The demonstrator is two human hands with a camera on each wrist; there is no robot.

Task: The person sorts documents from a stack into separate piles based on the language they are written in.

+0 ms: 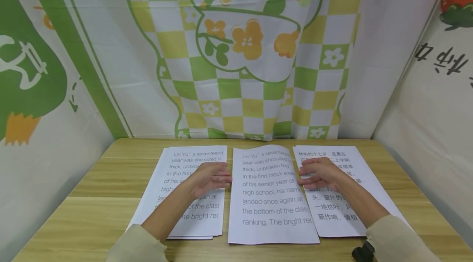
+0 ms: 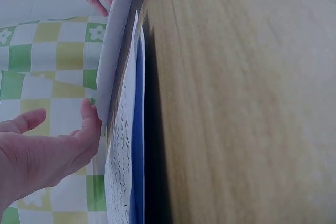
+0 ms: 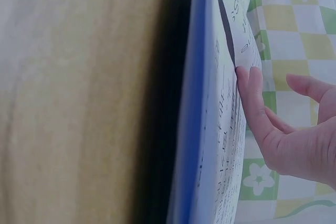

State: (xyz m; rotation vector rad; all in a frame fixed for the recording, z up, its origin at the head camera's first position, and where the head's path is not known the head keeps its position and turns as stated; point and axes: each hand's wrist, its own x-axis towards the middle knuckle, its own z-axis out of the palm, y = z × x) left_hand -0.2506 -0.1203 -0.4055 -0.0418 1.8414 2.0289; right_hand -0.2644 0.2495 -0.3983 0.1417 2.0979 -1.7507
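In the head view a printed English sheet [image 1: 271,208] lies in the middle of the table, its far edge slightly wavy. My left hand [image 1: 210,180] is over the left stack of English printed paper [image 1: 199,225], with fingertips close to the middle sheet's left edge. On the other side, my right hand [image 1: 321,175] hovers over the right stack of paper with Chinese text [image 1: 343,223]. Its fingertips reach the middle sheet's right edge; in the right wrist view they meet the paper there. Fingers of both hands are extended and loosely bent, thumbs apart.
The paper rests on a wood-grain table [image 1: 85,200]. Behind it hangs a green and yellow checked curtain [image 1: 236,102], with printed cloth walls on both sides. A small black object [image 1: 363,251] is beside the right sleeve [image 1: 395,239] near the front edge.
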